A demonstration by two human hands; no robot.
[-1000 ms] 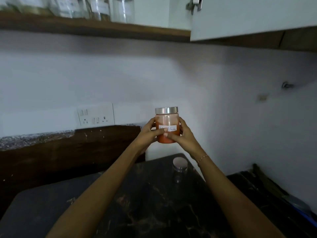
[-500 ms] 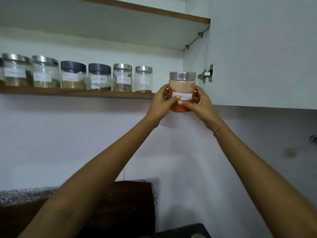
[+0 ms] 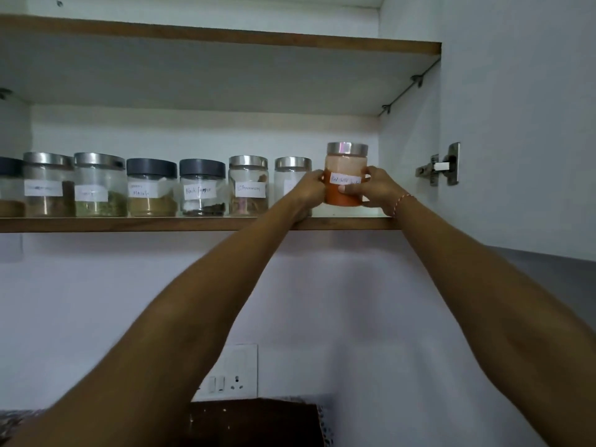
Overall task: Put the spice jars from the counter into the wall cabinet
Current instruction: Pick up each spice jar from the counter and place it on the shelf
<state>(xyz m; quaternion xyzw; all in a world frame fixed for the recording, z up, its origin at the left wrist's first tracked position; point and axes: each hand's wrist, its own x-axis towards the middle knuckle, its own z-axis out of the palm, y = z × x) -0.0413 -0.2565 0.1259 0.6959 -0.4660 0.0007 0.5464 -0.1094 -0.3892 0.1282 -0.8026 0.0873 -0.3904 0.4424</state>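
Observation:
A glass jar of red chilli powder (image 3: 345,162) with a steel lid and a white label is held between both hands at the right end of the cabinet's lower shelf (image 3: 193,223), just above its surface. My left hand (image 3: 309,191) grips its left side. My right hand (image 3: 380,190) grips its right side with the thumb across the label. A row of several labelled spice jars stands to the left on the same shelf, the nearest a steel-lidded jar (image 3: 292,179) partly hidden by my left hand, then a cinnamon jar (image 3: 248,185) and a black pepper jar (image 3: 201,187).
The open cabinet door (image 3: 516,124) with its steel hinge (image 3: 440,169) hangs at the right, close to my right wrist. An upper shelf (image 3: 225,37) spans above. Below are a white wall, a switch socket (image 3: 232,372) and a dark wooden board (image 3: 258,421).
Both hands lifted the red jar from above the counter up to the shelf and moved it in over the shelf's right end. The view tilted upward with them.

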